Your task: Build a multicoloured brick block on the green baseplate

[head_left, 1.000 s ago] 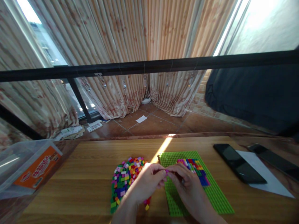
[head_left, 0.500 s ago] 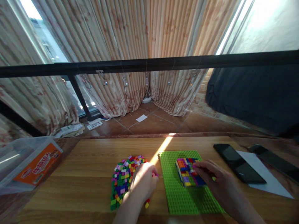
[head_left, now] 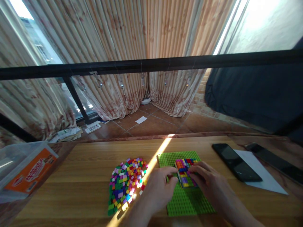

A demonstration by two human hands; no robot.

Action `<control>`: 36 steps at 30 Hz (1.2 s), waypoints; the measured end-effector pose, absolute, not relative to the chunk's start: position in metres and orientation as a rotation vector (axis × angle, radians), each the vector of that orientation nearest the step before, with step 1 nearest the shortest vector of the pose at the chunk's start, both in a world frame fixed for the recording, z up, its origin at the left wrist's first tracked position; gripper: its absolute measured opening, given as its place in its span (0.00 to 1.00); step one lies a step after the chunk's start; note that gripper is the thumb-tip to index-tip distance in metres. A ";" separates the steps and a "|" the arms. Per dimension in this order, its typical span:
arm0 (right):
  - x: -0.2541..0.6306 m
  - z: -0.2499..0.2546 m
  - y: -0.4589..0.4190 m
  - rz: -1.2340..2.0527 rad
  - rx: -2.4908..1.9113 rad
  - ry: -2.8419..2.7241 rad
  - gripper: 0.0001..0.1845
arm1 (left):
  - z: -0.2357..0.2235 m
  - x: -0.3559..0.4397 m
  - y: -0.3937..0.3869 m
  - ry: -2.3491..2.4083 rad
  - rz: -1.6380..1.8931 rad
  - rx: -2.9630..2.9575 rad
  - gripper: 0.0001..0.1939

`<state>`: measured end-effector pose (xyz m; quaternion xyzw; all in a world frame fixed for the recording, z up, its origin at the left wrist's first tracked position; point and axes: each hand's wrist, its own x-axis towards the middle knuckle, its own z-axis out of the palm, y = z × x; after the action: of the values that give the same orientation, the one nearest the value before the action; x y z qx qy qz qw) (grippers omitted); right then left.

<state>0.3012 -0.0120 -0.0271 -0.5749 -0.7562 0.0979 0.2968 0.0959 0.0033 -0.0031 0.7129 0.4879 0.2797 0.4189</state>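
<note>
A green studded baseplate (head_left: 182,201) lies on the wooden table, carrying a block of small multicoloured bricks (head_left: 184,179). At the block's right side, my right hand (head_left: 211,181) has its fingertips pinched on a small magenta brick (head_left: 189,172) at the block's top. My left hand (head_left: 159,186) is beside the block's left edge, thumb and index finger apart with nothing visible between them. Whether it touches the block I cannot tell. Left of that hand spreads a pile of loose coloured bricks (head_left: 125,176), partly lit by a sunbeam.
A clear plastic box (head_left: 44,148) with an orange label stands at the left. To the right are a black phone (head_left: 236,162), a white paper sheet (head_left: 266,179) and another dark phone-like device (head_left: 274,160). A black rail (head_left: 151,63) crosses beyond the table.
Both hands were together over the baseplate; the right went to the block with the magenta brick. My left hand went to the pile's edge, then right to the block's left side.
</note>
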 end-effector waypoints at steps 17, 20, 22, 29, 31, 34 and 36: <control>0.293 -0.026 -0.015 0.238 -1.573 -1.839 0.09 | -0.011 0.125 -0.011 1.125 0.637 1.950 0.17; 0.292 -0.024 -0.015 0.239 -1.570 -1.831 0.09 | -0.010 0.125 -0.011 1.122 0.617 1.983 0.17; 0.292 -0.024 -0.015 0.230 -1.565 -1.834 0.09 | -0.011 0.125 -0.011 1.130 0.603 2.014 0.17; 0.296 -0.026 -0.014 0.329 -1.608 -1.713 0.10 | -0.012 0.125 -0.012 1.163 0.566 2.090 0.15; 0.297 -0.027 -0.014 0.344 -1.648 -1.642 0.11 | -0.012 0.125 -0.011 1.175 0.550 2.113 0.14; 0.295 -0.028 -0.013 0.337 -1.683 -1.601 0.10 | -0.011 0.126 -0.011 1.183 0.541 2.144 0.14; 0.292 -0.029 -0.012 0.327 -1.677 -1.599 0.09 | -0.011 0.126 -0.011 1.184 0.533 2.154 0.14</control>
<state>0.2925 -0.0119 -0.0288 -0.6600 -0.6291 0.1287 0.3900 0.1262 -0.0114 -0.0107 0.8148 0.4478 0.2016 0.3082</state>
